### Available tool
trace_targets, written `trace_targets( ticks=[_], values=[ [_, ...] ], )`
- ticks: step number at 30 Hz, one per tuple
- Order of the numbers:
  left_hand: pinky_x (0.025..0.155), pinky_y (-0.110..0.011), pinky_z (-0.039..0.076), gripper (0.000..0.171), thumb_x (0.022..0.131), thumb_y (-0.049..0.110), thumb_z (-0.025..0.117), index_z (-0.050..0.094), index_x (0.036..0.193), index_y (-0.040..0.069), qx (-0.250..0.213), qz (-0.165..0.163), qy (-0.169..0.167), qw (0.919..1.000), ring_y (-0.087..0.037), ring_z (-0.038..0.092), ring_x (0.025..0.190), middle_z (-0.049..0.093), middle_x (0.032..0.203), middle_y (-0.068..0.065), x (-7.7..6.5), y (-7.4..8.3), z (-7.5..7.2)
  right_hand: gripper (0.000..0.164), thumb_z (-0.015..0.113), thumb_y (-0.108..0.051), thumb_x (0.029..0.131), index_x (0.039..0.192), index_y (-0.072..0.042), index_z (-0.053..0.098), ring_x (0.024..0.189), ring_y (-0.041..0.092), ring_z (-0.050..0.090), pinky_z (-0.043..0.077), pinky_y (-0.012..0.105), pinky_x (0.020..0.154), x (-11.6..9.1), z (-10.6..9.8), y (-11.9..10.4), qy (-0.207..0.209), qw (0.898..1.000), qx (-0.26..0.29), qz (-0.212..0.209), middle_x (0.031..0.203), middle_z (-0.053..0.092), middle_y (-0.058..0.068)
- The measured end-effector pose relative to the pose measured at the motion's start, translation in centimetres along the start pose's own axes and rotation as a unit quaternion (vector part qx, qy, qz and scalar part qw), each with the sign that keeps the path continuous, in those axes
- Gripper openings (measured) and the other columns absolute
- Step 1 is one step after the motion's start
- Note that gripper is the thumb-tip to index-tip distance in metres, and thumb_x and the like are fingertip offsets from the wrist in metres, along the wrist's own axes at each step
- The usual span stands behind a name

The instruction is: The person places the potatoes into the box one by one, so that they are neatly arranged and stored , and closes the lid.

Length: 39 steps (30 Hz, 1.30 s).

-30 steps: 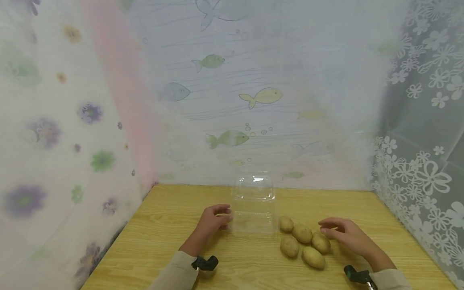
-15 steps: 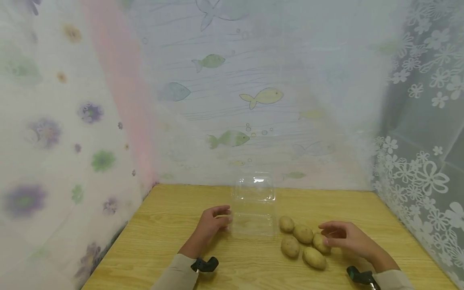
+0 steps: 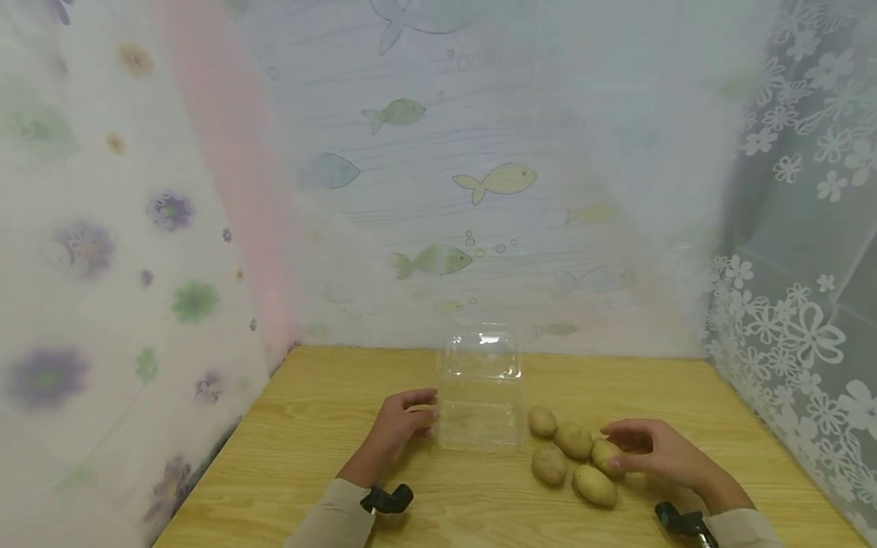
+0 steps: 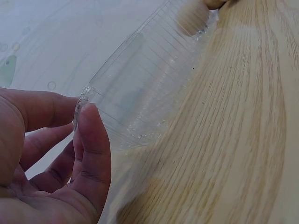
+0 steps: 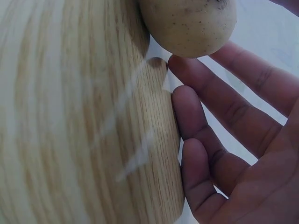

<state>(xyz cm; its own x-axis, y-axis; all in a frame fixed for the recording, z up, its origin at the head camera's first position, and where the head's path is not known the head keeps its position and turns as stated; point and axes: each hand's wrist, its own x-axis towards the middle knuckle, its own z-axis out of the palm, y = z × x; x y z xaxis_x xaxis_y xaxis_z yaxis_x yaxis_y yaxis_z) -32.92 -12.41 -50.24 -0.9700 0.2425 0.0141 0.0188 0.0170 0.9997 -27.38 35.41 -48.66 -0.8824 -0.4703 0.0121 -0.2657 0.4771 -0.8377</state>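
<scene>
Enclosed like a booth, though whether inside a home or a studio cannot be told: printed sheeting rises on three sides, with fish (image 3: pixel 507 179) on the back sheet (image 3: pixel 603 137), coloured flowers (image 3: pixel 194 301) on the left sheet (image 3: pixel 116 312) and white blossoms (image 3: pixel 815 333) (over grey) on the right. A wood-grain table (image 3: pixel 308 418) spans between.

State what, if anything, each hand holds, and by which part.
Left hand: clear container, by its left rim. Right hand: unclear whether the rightmost potato is held.

Container (image 3: pixel 479 422), clear plastic, one: open, lid (image 3: pixel 482 356) raised at far side. Potatoes (image 3: pixel 572 441), oval, yellowish-tan, five: lying in a loose cluster just right of the container.
</scene>
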Motion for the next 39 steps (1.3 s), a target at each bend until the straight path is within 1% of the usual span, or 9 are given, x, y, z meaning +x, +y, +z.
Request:
trace_targets(
  ticks=[2,6,14,18,27,34,39],
  values=[
    [0.078,-0.033,0.061,0.049,0.099,0.006,0.068,0.056,0.145,-0.003,0.0,-0.001,-0.003,1.0,-0.024,0.066,0.104,0.056,0.142,-0.026,-0.14,0.11,0.05,0.051,0.07,-0.019,0.1,0.143,0.004,0.056,0.113,-0.003,0.064,0.053,0.019,0.091,-0.08,0.0,-0.03,-0.001,1.0,0.005,0.002,0.138,0.061,0.028],
    [0.077,-0.034,0.061,0.049,0.098,0.005,0.068,0.056,0.145,-0.003,0.001,-0.002,-0.004,1.0,-0.026,0.067,0.102,0.056,0.142,-0.027,-0.29,0.23,0.04,0.052,0.07,-0.018,0.1,0.143,0.005,0.055,0.113,-0.003,0.064,0.053,0.019,0.091,-0.17,0.02,-0.16,-0.002,1.0,0.012,0.003,0.139,0.06,0.029],
    [0.077,-0.033,0.061,0.053,0.097,0.004,0.07,0.053,0.146,-0.004,-0.007,-0.001,-0.01,0.9999,-0.023,0.067,0.097,0.055,0.138,-0.028,-0.21,0.14,-0.2,0.052,0.07,-0.018,0.099,0.144,0.003,0.055,0.114,-0.005,0.062,0.053,0.019,0.091,-0.12,-0.04,-0.06,-0.007,1.0,0.013,0.005,0.141,0.059,0.029],
    [0.078,-0.034,0.061,0.055,0.096,0.004,0.07,0.051,0.148,-0.003,-0.002,-0.002,-0.014,0.9999,-0.024,0.067,0.097,0.055,0.139,-0.028,-0.19,0.07,-0.26,0.052,0.071,-0.018,0.099,0.144,0.003,0.055,0.115,-0.005,0.062,0.053,0.019,0.092,-0.12,-0.06,0.06,-0.008,1.0,0.008,0.001,0.14,0.06,0.029],
    [0.079,-0.035,0.062,0.06,0.096,0.004,0.07,0.048,0.151,-0.001,0.014,-0.004,-0.018,0.9997,-0.019,0.066,0.097,0.055,0.139,-0.027,-0.01,-0.13,-0.32,0.053,0.073,-0.014,0.097,0.142,0.005,0.056,0.116,-0.009,0.059,0.051,0.017,0.092,-0.12,-0.08,0.27,-0.016,1.0,0.016,-0.015,0.14,0.058,0.033],
    [0.082,-0.037,0.062,0.058,0.096,0.006,0.07,0.049,0.15,-0.001,0.021,-0.005,-0.021,0.9995,-0.021,0.067,0.099,0.056,0.138,-0.026,-0.03,-0.07,-0.31,0.052,0.075,-0.015,0.096,0.141,0.006,0.058,0.115,-0.009,0.06,0.052,0.018,0.092,-0.09,0.02,0.4,-0.02,1.0,0.015,-0.015,0.14,0.059,0.031],
    [0.083,-0.038,0.062,0.059,0.097,0.007,0.07,0.049,0.151,0.0,0.026,-0.005,-0.024,0.9994,-0.021,0.068,0.1,0.055,0.138,-0.026,-0.15,0.07,-0.33,0.052,0.075,-0.018,0.096,0.14,0.005,0.06,0.113,-0.005,0.064,0.053,0.019,0.09,0.0,0.0,0.53,-0.018,1.0,0.007,-0.009,0.136,0.065,0.024]
  ],
)
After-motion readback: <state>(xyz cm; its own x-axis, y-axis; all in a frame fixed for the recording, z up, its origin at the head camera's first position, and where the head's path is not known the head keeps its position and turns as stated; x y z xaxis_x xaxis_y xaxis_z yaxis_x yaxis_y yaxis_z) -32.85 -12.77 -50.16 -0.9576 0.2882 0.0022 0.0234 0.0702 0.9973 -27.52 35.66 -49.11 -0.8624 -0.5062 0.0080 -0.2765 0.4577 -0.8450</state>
